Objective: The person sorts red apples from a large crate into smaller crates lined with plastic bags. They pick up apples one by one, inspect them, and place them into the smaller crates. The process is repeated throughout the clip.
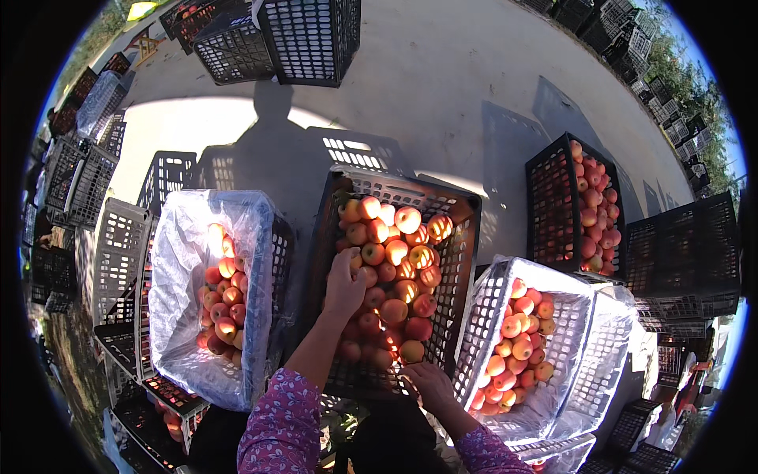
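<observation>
A black plastic crate (468, 237) of red and yellow apples (393, 310) stands in front of me. My left hand (345, 284) reaches over its left part, fingers curled at a yellowish apple; whether they grip it is unclear. Near the crate's front edge is my right hand (427, 384), its fingers bent beside a yellowish apple (411, 351); its grip is partly hidden. To the left, a crate lined with clear plastic film (177, 284) holds apples (226, 302). Another film-lined crate (577, 320) with apples (521, 349) is at the right.
Further right stands a black crate of apples (598, 207), beside stacked dark crates (681, 249). Black crates (311, 41) stand on the concrete ground (432, 77) ahead. More crates (77, 178) line the far left, and an open crate (121, 260) adjoins the left lined one.
</observation>
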{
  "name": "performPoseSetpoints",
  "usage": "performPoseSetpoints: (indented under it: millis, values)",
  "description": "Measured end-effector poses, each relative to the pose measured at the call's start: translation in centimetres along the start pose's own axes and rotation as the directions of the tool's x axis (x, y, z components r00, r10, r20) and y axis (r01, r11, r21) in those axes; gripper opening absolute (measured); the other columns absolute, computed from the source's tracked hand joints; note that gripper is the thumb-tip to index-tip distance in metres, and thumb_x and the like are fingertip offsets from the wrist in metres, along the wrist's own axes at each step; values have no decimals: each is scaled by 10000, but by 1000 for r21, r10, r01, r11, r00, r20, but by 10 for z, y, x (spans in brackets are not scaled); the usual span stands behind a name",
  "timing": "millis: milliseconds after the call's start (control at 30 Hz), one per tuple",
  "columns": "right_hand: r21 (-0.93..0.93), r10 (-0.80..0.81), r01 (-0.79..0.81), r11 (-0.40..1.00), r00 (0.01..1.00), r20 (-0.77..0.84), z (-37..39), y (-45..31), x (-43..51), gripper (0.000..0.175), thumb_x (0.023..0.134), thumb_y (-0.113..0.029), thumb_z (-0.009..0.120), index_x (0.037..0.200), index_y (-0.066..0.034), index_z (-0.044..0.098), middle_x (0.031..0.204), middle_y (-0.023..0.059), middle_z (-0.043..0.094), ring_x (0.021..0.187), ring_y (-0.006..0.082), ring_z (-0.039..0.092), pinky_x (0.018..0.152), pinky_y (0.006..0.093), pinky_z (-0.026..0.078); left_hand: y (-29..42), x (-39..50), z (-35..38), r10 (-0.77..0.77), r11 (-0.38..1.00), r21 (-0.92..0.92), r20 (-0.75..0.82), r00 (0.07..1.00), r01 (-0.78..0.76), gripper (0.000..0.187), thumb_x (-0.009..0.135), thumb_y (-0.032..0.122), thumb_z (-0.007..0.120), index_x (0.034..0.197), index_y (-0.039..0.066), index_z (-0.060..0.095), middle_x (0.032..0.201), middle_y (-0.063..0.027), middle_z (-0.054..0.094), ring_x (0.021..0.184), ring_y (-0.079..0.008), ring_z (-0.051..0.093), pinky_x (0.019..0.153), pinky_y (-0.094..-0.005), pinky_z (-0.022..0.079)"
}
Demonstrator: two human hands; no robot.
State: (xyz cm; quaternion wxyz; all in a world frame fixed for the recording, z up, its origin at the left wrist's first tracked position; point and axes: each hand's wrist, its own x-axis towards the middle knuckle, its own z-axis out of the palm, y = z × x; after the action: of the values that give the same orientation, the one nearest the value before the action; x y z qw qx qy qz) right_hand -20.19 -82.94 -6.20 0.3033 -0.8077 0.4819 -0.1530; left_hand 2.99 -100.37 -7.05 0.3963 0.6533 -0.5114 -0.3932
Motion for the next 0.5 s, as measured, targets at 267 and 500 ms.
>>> performPoseSetpoints:
  millis: [267,500]
  values:
    - [125,74,-91,988,989,130,-4,-6,5,146,839,-170,598,980,-138,619,879,66,636,841,275,618,723,397,484,-64,138,52,68,841,540,-51,996,-29,680,797,179,732,1377,88,388,1384,-130,453,1281,-351,459,1032,-411,437]
    - [183,34,-54,982,993,112,-1,0,8,76,825,-196,555,870,-137,566,789,99,616,766,321,630,639,446,495,-74,131,43,113,953,280,29,993,-116,722,787,139,734,1410,99,370,1376,-121,443,1280,-299,460,1015,-380,445]
